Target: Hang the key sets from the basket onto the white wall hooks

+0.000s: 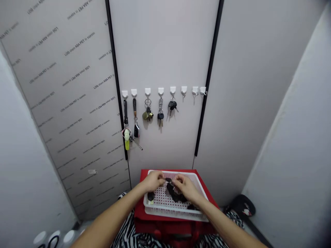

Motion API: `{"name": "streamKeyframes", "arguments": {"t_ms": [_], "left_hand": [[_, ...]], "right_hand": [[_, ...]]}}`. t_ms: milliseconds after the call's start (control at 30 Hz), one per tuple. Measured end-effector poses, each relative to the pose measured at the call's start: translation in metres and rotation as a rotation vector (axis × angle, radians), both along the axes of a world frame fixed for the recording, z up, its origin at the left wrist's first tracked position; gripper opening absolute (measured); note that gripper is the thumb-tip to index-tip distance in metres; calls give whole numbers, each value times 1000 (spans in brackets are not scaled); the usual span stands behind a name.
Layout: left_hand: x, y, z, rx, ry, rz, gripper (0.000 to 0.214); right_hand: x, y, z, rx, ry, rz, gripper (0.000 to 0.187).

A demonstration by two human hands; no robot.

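Over a white perforated plastic basket [157,209], my left hand [154,181] and my right hand [186,187] come close together with bent, closed fingers. Between their fingertips is a small dark object [168,179], perhaps a key fob; its exact kind is too small to make out. Just below, dark items [173,193] lie in a heap on the basket floor, partly covered by my right hand. Another small dark item [150,196] rests at the basket's left end, beside my left wrist.
The basket stands on a red box or bag [141,210] over my patterned clothing. Ahead, several white hooks [160,91] line the wall; keys on straps and rings [160,117] hang from those at the left. A black object [243,205] lies at the lower right.
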State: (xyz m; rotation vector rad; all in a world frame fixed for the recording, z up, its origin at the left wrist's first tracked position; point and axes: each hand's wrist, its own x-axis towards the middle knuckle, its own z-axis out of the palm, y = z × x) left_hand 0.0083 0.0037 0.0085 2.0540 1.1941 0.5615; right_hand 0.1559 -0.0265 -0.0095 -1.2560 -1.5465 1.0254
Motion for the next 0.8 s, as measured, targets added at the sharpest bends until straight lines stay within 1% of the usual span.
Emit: {"name": "streamKeyframes", "arguments": {"t_ms": [67, 167, 233, 333, 367, 400, 500, 567, 633, 700, 800], "left_hand": [[3, 4, 3, -83, -178, 52, 18], [10, 4, 5, -96, -308, 88, 19], [15, 0, 2, -113, -354, 29, 22], [24, -9, -8, -236, -435, -142, 22], [27, -11, -12, -270, -459, -166, 21], [29, -12, -16, -283, -482, -163, 21], [33, -13, -25, -259, -541, -45, 19], [32, -13, -28, -243, -569, 38, 18], [31, -13, -28, -240, -580, 91, 19], [28, -13, -28, -247, -591, 76, 20], [27, -14, -29, -284, -596, -16, 21]], "right_hand": [[1, 2, 4, -19, 92, -42, 11], [-1, 2, 8, -24, 175, -71, 13], [-3, 2, 9, -17, 218, -73, 13], [-6, 3, 10, 8, 262, -91, 13], [-5, 3, 11, 16, 264, -105, 13], [-5, 4, 11, 23, 259, -120, 12], [0, 6, 12, 38, 199, -163, 12], [4, 6, 11, 64, 88, -174, 13], [7, 4, 10, 107, -56, -128, 18], [7, 0, 10, 145, -167, -32, 27], [7, -6, 10, 158, -259, 95, 34]]}}
